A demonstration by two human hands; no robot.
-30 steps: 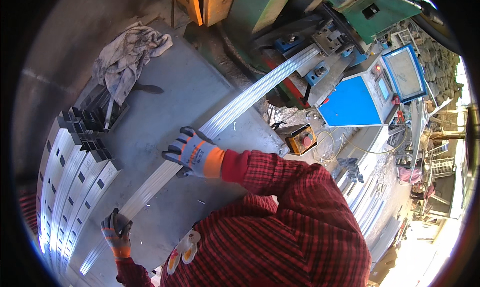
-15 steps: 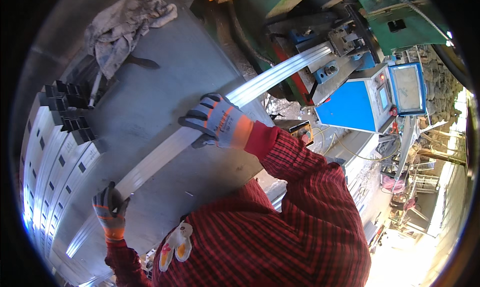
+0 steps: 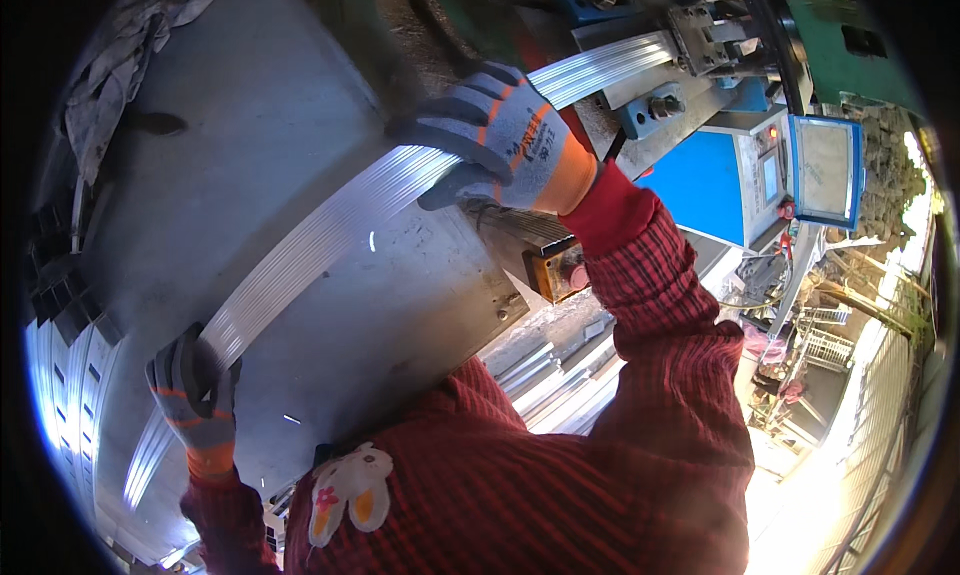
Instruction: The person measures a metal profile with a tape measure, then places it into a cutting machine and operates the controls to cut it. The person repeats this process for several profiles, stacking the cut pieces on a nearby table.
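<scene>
A long silvery metal profile with ribs along its length [image 3: 300, 243] slants from the lower left up to the machine's die block [image 3: 697, 40], where its far end sits. Around its lower part my left hand [image 3: 196, 393], in a grey glove with an orange cuff, is closed. My right hand [image 3: 515, 140], gloved the same way, grips it farther up, thumb below and fingers over the top. The profile's near end sticks out past my left hand over the grey metal table [image 3: 330, 355].
Slotted square metal tubes [image 3: 65, 405] are stacked at the left. A crumpled cloth [image 3: 120, 65] lies at the far left. On the right stands a blue and white control box [image 3: 725, 180] with a lit red lamp. An orange-fronted box [image 3: 553, 273] juts beside the table's edge.
My right hand has moved up and right toward the machine, along with the head view shifting. My left hand still holds the profile near its lower end. The ribbed face shows more now.
</scene>
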